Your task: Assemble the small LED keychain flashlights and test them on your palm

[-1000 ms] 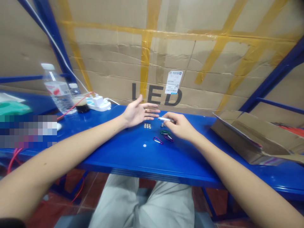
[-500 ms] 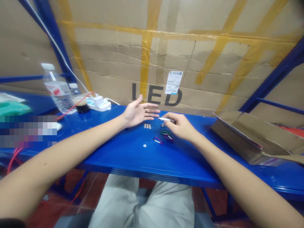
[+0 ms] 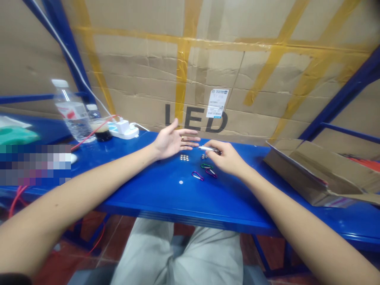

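My left hand (image 3: 173, 141) rests palm up on the blue table (image 3: 166, 194), fingers stretched out, a ring on one finger, nothing in it. My right hand (image 3: 224, 156) is closed in a pinch on a thin silver pen-like tool (image 3: 206, 148) whose tip points at the left fingertips. Just in front of the hands lie a cluster of small silver round parts (image 3: 184, 157), a green carabiner (image 3: 206, 166) and two purple carabiners (image 3: 197, 175). A small white disc (image 3: 181, 182) lies nearer to me.
A water bottle (image 3: 70, 111), a dark-liquid bottle (image 3: 100, 128) and a white power strip (image 3: 124, 130) with a red cable stand at the back left. An open cardboard box (image 3: 314, 170) sits at the right. A taped cardboard wall (image 3: 208, 67) backs the table.
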`<act>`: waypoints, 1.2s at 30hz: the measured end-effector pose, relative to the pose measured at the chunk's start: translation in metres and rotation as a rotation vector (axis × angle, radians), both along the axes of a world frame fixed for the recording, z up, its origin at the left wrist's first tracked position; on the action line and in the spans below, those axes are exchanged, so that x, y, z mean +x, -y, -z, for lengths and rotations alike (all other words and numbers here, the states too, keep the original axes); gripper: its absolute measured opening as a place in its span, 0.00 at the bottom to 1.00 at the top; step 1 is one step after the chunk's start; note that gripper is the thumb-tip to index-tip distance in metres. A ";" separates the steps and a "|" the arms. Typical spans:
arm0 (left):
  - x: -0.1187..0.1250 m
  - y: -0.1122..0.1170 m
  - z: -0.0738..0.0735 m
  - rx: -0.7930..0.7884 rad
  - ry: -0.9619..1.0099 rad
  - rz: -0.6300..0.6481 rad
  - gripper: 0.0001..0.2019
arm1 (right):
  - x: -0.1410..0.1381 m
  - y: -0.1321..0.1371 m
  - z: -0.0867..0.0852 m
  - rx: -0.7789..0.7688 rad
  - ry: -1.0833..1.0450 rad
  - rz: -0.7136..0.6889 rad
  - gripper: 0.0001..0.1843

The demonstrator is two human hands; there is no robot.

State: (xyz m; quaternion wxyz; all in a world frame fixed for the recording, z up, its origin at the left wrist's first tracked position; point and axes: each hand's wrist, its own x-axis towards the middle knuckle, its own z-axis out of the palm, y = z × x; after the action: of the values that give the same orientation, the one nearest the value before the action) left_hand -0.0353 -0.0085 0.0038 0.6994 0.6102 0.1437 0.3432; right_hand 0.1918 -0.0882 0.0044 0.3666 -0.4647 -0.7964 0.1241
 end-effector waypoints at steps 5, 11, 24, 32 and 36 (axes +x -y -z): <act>0.000 0.000 0.000 0.011 -0.001 -0.003 0.41 | 0.000 0.000 0.000 -0.009 0.010 -0.004 0.10; 0.005 0.002 0.003 0.162 -0.115 -0.169 0.27 | 0.001 -0.002 0.001 -0.009 0.032 0.024 0.07; 0.014 0.018 0.000 0.575 -0.328 -0.238 0.15 | 0.000 0.001 0.003 -0.078 0.015 -0.101 0.14; 0.010 0.015 -0.004 0.589 -0.328 -0.320 0.11 | 0.001 -0.003 0.006 -0.073 0.015 -0.090 0.22; 0.003 0.005 -0.004 0.598 -0.341 -0.395 0.11 | 0.005 -0.011 0.010 -0.079 -0.048 -0.064 0.19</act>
State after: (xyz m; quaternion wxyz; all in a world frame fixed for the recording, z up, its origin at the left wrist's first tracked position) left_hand -0.0320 -0.0137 0.0080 0.3775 0.7958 0.2660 0.3917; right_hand 0.1970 -0.0769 -0.0060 0.3630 -0.4500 -0.7962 0.1783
